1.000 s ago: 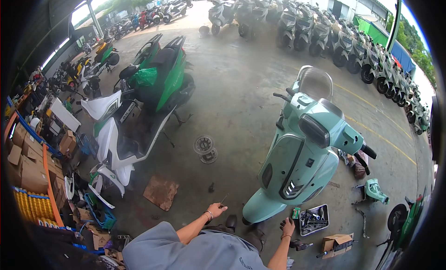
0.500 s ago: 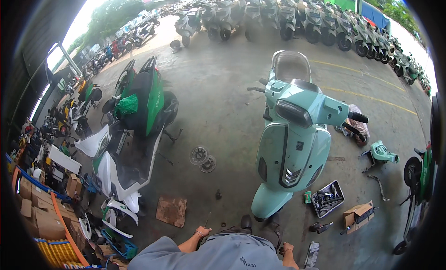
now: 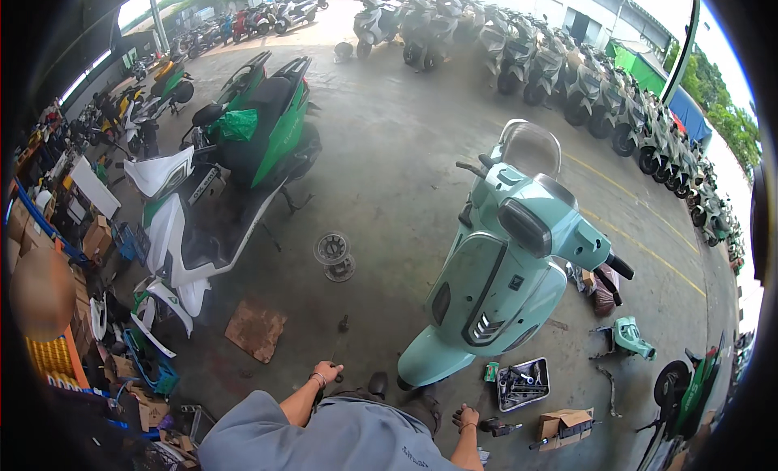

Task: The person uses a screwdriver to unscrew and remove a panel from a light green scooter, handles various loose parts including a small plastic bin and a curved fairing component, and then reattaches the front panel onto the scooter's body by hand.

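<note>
In my left hand [image 3: 326, 372] is a thin tool with a narrow shaft, perhaps a screwdriver; its fingers are closed round it. My right hand [image 3: 466, 417] hangs beside my right leg, fingers loosely apart, with nothing visible in it. In front of me stands a mint-green scooter [image 3: 509, 297], its front fender [image 3: 433, 356] close to my feet. Right of the scooter, a metal tray [image 3: 523, 383] holds several hand tools. Between that tray and my right hand, a dark power tool [image 3: 500, 428] lies on the floor. A small green box [image 3: 491, 371] sits beside the tray.
A green and white scooter [image 3: 235, 203] stands at left. A rusty brown sheet [image 3: 255, 331] and round metal parts [image 3: 332, 248] lie on the floor. An opened cardboard box [image 3: 565, 428] and a mint-green body part [image 3: 632, 338] are at right. Rows of scooters [image 3: 583, 90] line the back.
My view has swung and tilted, so the scooters and floor items sit differently in it. My right hand has come out from my side, its fingers more visible. The left still holds the thin tool.
</note>
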### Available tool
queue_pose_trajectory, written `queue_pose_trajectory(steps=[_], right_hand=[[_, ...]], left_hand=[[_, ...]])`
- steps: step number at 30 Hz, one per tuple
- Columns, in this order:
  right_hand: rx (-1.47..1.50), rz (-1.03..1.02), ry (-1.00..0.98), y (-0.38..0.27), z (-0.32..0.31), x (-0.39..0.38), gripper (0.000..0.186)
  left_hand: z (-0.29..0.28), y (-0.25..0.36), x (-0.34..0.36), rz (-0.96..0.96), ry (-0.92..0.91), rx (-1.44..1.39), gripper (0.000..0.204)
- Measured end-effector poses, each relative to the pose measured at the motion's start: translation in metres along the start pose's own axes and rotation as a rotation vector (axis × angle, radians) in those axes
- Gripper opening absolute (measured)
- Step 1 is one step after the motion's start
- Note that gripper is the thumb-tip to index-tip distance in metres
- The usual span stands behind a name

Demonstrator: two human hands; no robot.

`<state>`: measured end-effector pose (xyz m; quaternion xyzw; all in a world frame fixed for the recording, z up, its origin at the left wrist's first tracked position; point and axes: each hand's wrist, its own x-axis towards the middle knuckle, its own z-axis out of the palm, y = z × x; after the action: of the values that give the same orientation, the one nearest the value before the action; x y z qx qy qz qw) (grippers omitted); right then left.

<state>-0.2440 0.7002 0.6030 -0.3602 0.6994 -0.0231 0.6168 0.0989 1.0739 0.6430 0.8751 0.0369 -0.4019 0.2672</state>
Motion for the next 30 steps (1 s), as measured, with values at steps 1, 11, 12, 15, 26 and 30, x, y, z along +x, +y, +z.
queue_pose_trajectory(steps=[1,11,12,15,26,30], right_hand=[[0.009,-0.026,-0.016,-0.005,-0.002,0.007,0.023],[0.058,0.006,0.011,0.027,0.011,0.003,0.023],[0.069,0.021,0.016,0.042,0.011,0.006,0.023],[-0.049,-0.004,0.109,0.102,0.009,0.041,0.034],[-0.049,0.048,-0.003,0.021,0.027,-0.003,0.019],[-0.057,-0.102,-0.059,-0.022,0.046,-0.001,0.023]], left_hand=[[0.002,0.004,-0.001,0.016,0.006,0.006,0.055],[0.003,-0.051,0.000,-0.105,-0.062,0.143,0.047],[-0.001,-0.055,-0.003,-0.119,-0.074,0.132,0.048],[-0.006,-0.051,-0.005,-0.122,-0.080,0.152,0.047],[0.020,-0.042,0.020,-0.047,-0.008,0.029,0.052],[0.028,-0.035,0.017,-0.021,-0.028,0.050,0.054]])
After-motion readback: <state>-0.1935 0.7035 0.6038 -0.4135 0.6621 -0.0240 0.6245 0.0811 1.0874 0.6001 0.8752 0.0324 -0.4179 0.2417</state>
